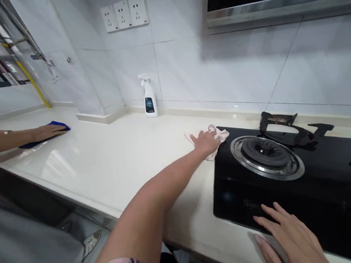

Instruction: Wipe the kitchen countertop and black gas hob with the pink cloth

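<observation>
Surroundings: pale, glossy desk (pixel 107 154) running along a tiled wall. White spray bottle (pixel 150 104) upright near the wall, dark label facing me. Three wall sockets (pixel 124 14) above it; range hood (pixel 285 8) overhead at right. Far left, a co-worker's hand (pixel 48 131) rests on a blue cloth (pixel 60 123), well apart from mine. To my right, a black gas cooktop (pixel 229 189), with a round metal-ringed burner (pixel 267 157); a dark pot support (pixel 305 134) lies behind it, the obstacle along the back edge.

Cloth (pixel 223 134): pale pink, thin, crumpled, corners spread out. Position: on the desk at the cooktop's rear left corner, its right side meeting the black edge.

Left grip (pixel 207 143): palm down on the cloth, arm extended; cannot tell whether the fingers pinch or only press. Right grip (pixel 292 232): holding nothing visible, fingers loosely spread, thumb apart, over the cooktop's front edge. Fingertip contact with the glass: cannot tell.
</observation>
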Demonstrator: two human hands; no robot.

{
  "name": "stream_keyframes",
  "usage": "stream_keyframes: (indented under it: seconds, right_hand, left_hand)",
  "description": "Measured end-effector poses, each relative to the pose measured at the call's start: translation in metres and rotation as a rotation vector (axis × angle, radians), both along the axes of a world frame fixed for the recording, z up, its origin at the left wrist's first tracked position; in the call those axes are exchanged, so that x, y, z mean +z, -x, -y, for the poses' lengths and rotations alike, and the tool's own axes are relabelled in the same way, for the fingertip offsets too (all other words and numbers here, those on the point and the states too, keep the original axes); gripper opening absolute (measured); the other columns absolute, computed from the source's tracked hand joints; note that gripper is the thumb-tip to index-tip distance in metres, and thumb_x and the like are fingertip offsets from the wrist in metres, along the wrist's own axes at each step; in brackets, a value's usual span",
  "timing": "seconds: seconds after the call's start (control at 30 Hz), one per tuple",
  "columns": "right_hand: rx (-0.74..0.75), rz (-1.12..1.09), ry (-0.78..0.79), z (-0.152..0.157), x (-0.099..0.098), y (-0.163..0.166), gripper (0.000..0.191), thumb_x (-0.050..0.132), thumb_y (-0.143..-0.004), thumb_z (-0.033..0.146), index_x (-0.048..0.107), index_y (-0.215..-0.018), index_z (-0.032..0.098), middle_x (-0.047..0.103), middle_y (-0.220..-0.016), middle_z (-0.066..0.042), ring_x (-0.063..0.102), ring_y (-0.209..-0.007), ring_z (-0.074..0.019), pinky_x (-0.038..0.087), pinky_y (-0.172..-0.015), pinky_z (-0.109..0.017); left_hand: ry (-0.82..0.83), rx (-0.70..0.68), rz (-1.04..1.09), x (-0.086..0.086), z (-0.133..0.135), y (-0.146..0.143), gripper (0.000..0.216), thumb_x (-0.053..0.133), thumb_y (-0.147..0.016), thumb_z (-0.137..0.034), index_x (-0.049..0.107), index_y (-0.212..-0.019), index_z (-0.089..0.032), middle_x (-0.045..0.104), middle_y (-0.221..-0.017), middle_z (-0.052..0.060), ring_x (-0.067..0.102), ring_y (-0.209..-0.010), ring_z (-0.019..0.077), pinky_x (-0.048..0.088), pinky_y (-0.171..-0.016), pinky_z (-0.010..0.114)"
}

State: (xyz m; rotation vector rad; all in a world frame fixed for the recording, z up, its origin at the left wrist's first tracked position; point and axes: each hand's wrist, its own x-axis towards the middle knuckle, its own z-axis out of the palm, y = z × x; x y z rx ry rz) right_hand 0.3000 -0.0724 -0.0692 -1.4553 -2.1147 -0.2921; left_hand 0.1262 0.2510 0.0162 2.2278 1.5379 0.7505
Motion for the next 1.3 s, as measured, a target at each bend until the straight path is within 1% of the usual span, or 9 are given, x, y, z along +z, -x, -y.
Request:
stream_keyframes:
  seconds: [0.13, 0.27, 0.5, 0.63, 0.73, 0.87, 1.1, 1.2, 1.3]
  right_hand:
    - [-0.033, -0.054, -0.007, 0.001, 0.008, 0.011, 0.042, 0.058, -0.100, 0.052, 0.065, -0.137, 0.033, 0.063, -0.148, -0.009, 0.053, -0.143, -0.0418, 0.049, -0.109, -0.068]
    - [-0.093, -0.126, -0.033, 0.000, 0.018, 0.026, 0.037, 0.051, -0.104, 0.051, 0.070, -0.124, 0.027, 0.068, -0.139, -0.012, 0.054, -0.142, -0.0386, 0.044, -0.114, -0.067]
    - [-0.115, -0.181, 0.034, -0.001, 0.021, 0.032, 0.040, 0.047, -0.105, 0.052, 0.068, -0.126, 0.025, 0.065, -0.143, -0.012, 0.048, -0.148, -0.0365, 0.037, -0.120, -0.067]
    - [-0.098, -0.193, 0.031, -0.006, 0.014, 0.028, 0.042, 0.046, -0.104, 0.053, 0.069, -0.125, 0.025, 0.064, -0.144, -0.012, 0.048, -0.148, -0.0355, 0.036, -0.120, -0.066]
    - [-0.104, -0.216, 0.030, -0.010, 0.012, 0.025, 0.044, 0.045, -0.103, 0.054, 0.071, -0.124, 0.024, 0.065, -0.143, -0.013, 0.049, -0.147, -0.0355, 0.037, -0.120, -0.065]
    - [-0.091, -0.233, 0.079, -0.012, 0.015, 0.022, 0.045, 0.047, -0.102, 0.053, 0.072, -0.124, 0.023, 0.065, -0.144, -0.013, 0.049, -0.147, -0.0352, 0.036, -0.120, -0.064]
    - [-0.082, -0.265, 0.082, -0.013, 0.019, 0.023, 0.042, 0.048, -0.101, 0.050, 0.073, -0.124, 0.023, 0.066, -0.143, -0.012, 0.050, -0.146, -0.0336, 0.036, -0.120, -0.063]
    - [-0.083, -0.269, 0.085, -0.014, 0.016, 0.024, 0.045, 0.047, -0.102, 0.050, 0.073, -0.125, 0.022, 0.066, -0.143, -0.013, 0.049, -0.147, -0.0340, 0.034, -0.122, -0.063]
    - [-0.096, -0.264, 0.088, -0.015, 0.013, 0.024, 0.047, 0.044, -0.102, 0.052, 0.072, -0.126, 0.022, 0.065, -0.145, -0.014, 0.048, -0.148, -0.0342, 0.033, -0.123, -0.063]
  left_hand:
    - [0.037, -0.001, -0.050, 0.008, -0.010, -0.007, 0.044, 0.056, -0.097, -0.046, 0.065, -0.138, -0.032, 0.054, -0.160, 0.008, 0.031, -0.155, 0.0392, -0.005, -0.123, 0.075]
    - [0.058, -0.027, -0.085, 0.012, 0.007, -0.001, 0.049, 0.062, -0.092, -0.048, 0.063, -0.138, -0.030, 0.043, -0.168, 0.010, 0.025, -0.158, 0.0411, -0.005, -0.122, 0.076]
    - [0.039, -0.080, -0.033, 0.001, 0.098, 0.037, 0.039, 0.060, -0.094, -0.047, 0.066, -0.131, -0.035, 0.050, -0.163, 0.005, 0.026, -0.159, 0.0356, 0.003, -0.127, 0.069]
    - [0.023, -0.068, 0.122, -0.007, 0.156, 0.057, 0.028, 0.055, -0.097, -0.032, 0.070, -0.120, -0.032, 0.065, -0.146, 0.004, 0.043, -0.151, 0.0295, 0.009, -0.129, 0.063]
    - [0.051, -0.072, 0.332, -0.008, 0.178, 0.074, 0.025, 0.056, -0.094, -0.027, 0.072, -0.113, -0.028, 0.073, -0.129, 0.003, 0.058, -0.136, 0.0267, 0.024, -0.128, 0.055]
    - [0.136, -0.049, 0.695, 0.007, 0.171, 0.092, 0.028, 0.052, -0.097, -0.032, 0.069, -0.116, -0.020, 0.076, -0.120, 0.008, 0.070, -0.115, 0.0258, 0.053, -0.106, 0.042]
    - [0.265, -0.076, 1.046, 0.040, 0.147, 0.081, 0.045, 0.064, -0.093, -0.053, 0.067, -0.120, -0.016, 0.078, -0.106, 0.014, 0.076, -0.097, 0.0279, 0.060, -0.093, 0.042]
    - [0.298, -0.028, 0.972, 0.032, 0.156, 0.082, 0.040, 0.074, -0.084, -0.043, 0.071, -0.113, -0.015, 0.078, -0.110, 0.016, 0.073, -0.109, 0.0326, 0.057, -0.100, 0.047]
    - [0.256, 0.088, 0.859, 0.028, 0.168, 0.097, 0.049, 0.076, -0.077, -0.030, 0.069, -0.124, -0.019, 0.065, -0.144, 0.016, 0.050, -0.145, 0.0373, 0.040, -0.121, 0.053]
